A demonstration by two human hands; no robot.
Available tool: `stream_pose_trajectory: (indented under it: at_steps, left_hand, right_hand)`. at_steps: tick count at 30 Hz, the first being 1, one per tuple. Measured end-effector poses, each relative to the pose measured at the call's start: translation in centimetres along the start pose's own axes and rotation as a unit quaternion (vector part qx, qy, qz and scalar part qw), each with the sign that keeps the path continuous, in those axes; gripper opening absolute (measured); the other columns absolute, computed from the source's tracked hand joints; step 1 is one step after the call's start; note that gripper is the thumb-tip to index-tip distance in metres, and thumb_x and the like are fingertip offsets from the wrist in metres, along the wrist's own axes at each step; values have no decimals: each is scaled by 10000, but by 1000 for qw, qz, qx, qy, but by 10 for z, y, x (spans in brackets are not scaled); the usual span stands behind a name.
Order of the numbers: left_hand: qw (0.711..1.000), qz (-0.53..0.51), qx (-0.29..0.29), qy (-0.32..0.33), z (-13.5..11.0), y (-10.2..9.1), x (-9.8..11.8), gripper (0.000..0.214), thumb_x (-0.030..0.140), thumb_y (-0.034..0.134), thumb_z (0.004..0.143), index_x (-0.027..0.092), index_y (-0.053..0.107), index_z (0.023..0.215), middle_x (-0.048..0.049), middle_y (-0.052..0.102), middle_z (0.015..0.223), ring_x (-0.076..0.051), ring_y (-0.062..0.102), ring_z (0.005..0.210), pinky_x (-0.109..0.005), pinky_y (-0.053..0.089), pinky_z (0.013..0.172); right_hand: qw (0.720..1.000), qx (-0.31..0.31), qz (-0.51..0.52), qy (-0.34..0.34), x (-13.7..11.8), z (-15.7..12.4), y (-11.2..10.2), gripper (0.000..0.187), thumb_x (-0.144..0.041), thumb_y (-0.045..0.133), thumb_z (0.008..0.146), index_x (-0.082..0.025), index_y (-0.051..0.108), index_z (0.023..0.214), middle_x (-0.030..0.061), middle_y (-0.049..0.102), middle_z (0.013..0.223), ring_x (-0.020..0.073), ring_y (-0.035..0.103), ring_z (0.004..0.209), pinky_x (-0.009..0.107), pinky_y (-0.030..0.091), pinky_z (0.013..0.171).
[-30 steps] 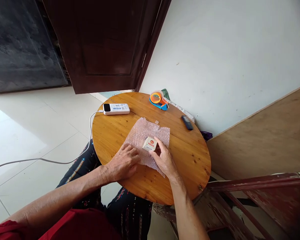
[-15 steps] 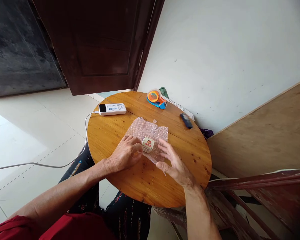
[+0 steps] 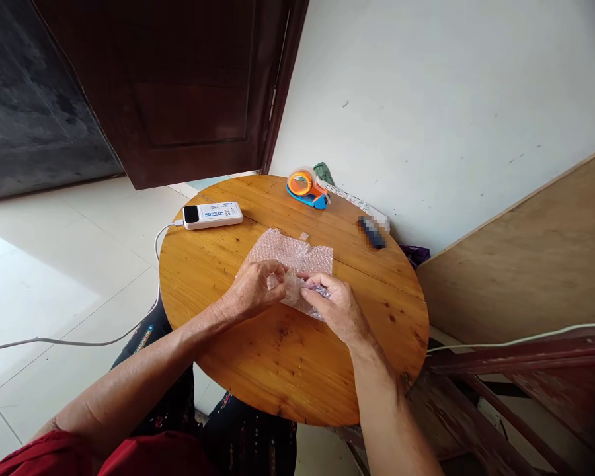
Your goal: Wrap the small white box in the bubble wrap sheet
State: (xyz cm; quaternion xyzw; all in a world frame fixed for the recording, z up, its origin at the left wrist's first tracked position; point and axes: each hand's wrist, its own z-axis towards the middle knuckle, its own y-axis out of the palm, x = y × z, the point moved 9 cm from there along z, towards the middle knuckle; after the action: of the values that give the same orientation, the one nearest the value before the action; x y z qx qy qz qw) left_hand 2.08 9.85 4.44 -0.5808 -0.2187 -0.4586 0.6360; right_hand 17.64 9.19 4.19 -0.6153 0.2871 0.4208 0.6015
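Note:
A pinkish sheet of bubble wrap (image 3: 297, 254) lies on the round wooden table (image 3: 258, 350), its near edge lifted and folded over. My left hand (image 3: 258, 287) grips that near edge at the left, thumb and fingers closed on it. At the right, my right hand (image 3: 334, 304) pinches the same folded edge between thumb and fingers. The small cream box with a red label is now covered by the fold and my hands.
A white power bank (image 3: 213, 215) with a cable (image 3: 159, 264) plugged in sits at the left. An orange and blue tape dispenser (image 3: 307, 188) stands at the back. A dark blurred object (image 3: 371, 231) lies at the right, near a white strip (image 3: 352, 198).
Both hands have closed on the bubble wrap's near edge and folded it over the small box, which was visible before. My right hand was open earlier.

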Motion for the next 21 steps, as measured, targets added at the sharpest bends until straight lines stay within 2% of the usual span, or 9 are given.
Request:
stream_pose_trajectory:
  at_steps: [6, 11, 13, 15, 17, 19, 21]
  left_hand:
    - [999, -45, -13, -3, -8, 4, -7, 55, 158, 657, 730, 176, 625, 688, 8, 745, 933, -124, 663, 783, -225, 486, 707]
    - [998, -53, -25, -23, -15, 4, -12, 49, 130, 651, 713, 171, 635, 694, 18, 732, 928, -95, 605, 698, -209, 436, 642]
    - [998, -45, -35, -36, -14, 5, -15, 31, 144, 654, 717, 173, 656, 727, 16, 725, 893, -103, 591, 696, -215, 423, 636]
    - [998, -38, -41, -40, -11, 5, -15, 29, 155, 648, 727, 173, 664, 743, 15, 710, 836, -114, 586, 707, -222, 417, 642]
    - [998, -32, -43, -38, -9, 5, -15, 19, 162, 641, 735, 171, 657, 732, 16, 690, 786, -122, 588, 720, -227, 420, 659]
    - [998, -27, -49, -34, -7, 6, -14, 12, 168, 643, 735, 169, 649, 725, 17, 680, 765, -127, 592, 726, -232, 428, 673]
    - [998, -20, -55, -29, -6, 8, -13, 5, 167, 649, 730, 167, 646, 726, 12, 686, 778, -133, 600, 740, -236, 439, 689]
  right_hand:
    - [1000, -6, -9, 17, -2, -18, 5, 125, -316, 619, 776, -209, 625, 712, 33, 757, 944, 197, 666, 851, 301, 496, 763]
    - [999, 12, -3, 31, 10, -24, 6, 161, -353, 632, 775, -204, 626, 716, 24, 719, 823, 179, 639, 763, 280, 487, 699]
    - [999, 12, -28, 36, 16, -24, 5, 194, -376, 613, 806, -203, 623, 720, 13, 678, 726, 166, 610, 677, 276, 473, 639]
    - [996, 44, -82, 16, 14, -27, -2, 181, -363, 586, 840, -202, 632, 770, 21, 672, 728, 175, 608, 668, 297, 478, 643]
    - [978, 118, -164, -47, -8, -37, -13, 150, -319, 566, 871, -197, 654, 883, 65, 702, 882, 212, 643, 808, 344, 497, 741]
    - [938, 187, -256, -139, -44, -54, -16, 160, -273, 551, 908, -199, 665, 992, 101, 697, 1049, 244, 634, 974, 388, 475, 852]
    - [902, 180, -327, -215, -76, -67, 0, 153, -219, 538, 940, -207, 675, 1006, 87, 707, 1054, 230, 631, 956, 388, 445, 859]
